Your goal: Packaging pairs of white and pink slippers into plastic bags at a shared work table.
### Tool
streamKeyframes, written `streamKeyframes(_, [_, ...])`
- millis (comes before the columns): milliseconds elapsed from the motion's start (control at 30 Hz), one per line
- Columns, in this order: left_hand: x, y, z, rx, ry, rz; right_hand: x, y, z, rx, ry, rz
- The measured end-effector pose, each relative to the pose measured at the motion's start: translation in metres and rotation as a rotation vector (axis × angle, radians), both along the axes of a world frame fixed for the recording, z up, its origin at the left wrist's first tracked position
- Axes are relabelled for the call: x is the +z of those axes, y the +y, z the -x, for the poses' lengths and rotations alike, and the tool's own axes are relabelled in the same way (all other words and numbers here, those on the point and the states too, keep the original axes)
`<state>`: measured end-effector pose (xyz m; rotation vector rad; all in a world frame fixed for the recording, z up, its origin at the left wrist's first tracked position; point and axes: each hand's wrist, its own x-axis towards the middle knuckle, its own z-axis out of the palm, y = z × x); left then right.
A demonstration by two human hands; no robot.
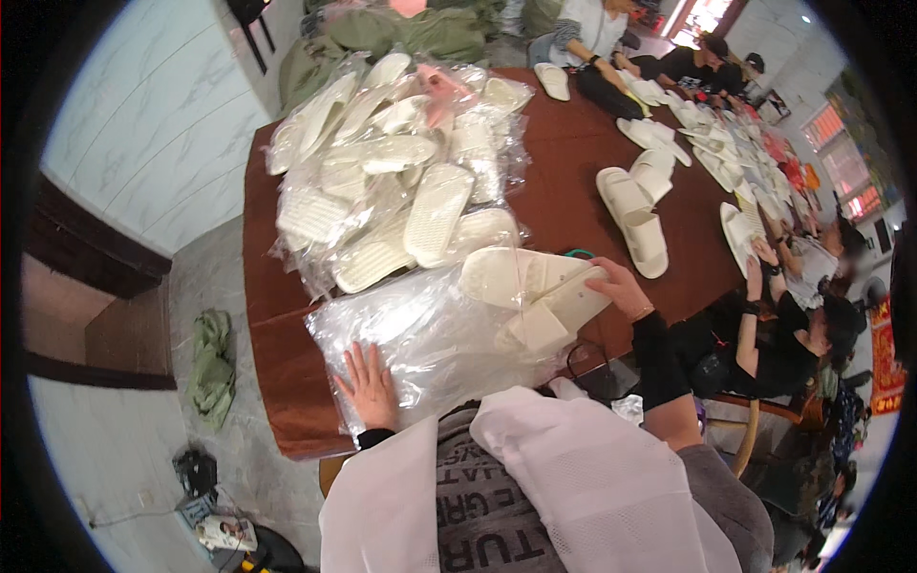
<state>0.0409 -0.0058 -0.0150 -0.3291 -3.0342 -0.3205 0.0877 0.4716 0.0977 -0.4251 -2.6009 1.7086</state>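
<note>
Our left hand [371,390] is lying spread on clear plastic bags [411,325], our right hand [623,288] gripping cream slippers [492,275] atop them on the desk [287,382]; we're apparently bagging, needing the plastic steadied.

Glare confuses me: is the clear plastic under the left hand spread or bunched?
Spread: the clear plastic lies mostly flat on the table, the left hand splayed on it.

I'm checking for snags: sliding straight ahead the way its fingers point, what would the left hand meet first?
Past the clear plastic beneath it, the left hand would likely meet the pile of bagged slippers; depth is unclear.
</note>
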Motion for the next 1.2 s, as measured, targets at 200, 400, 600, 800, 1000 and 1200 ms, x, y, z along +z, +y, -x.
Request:
streamKeyframes(200, [-0.001,-0.005,-0.001,-0.013,0.016,-0.016,0.03,0.037,-0.04,-0.26,0.107,0.078])
streamKeyframes(400, [0.003,0.0,-0.001,0.005,0.021,-0.02,0.077,-0.031,-0.02,-0.326,0.32,0.581])
streamKeyframes(600, [-0.003,-0.004,-0.002,0.004,0.013,-0.023,0.009,-0.137,0.033,0.171,-0.053,0.48])
streamKeyframes(800, [-0.004,-0.015,0.005,0.003,-0.034,-0.23,-0.084,-0.117,0.049,0.137,0.006,-0.172])
streamKeyframes(1000, [0.057,-0.007,0.003,-0.107,0.082,-0.31,-0.089,-0.038,0.035,-0.193,0.146,-0.752])
streamKeyframes(1200, [0.059,0.02,-0.003,-0.508,-0.096,-0.403,-0.106,-0.028,0.006,-0.12,-0.063,-0.961])
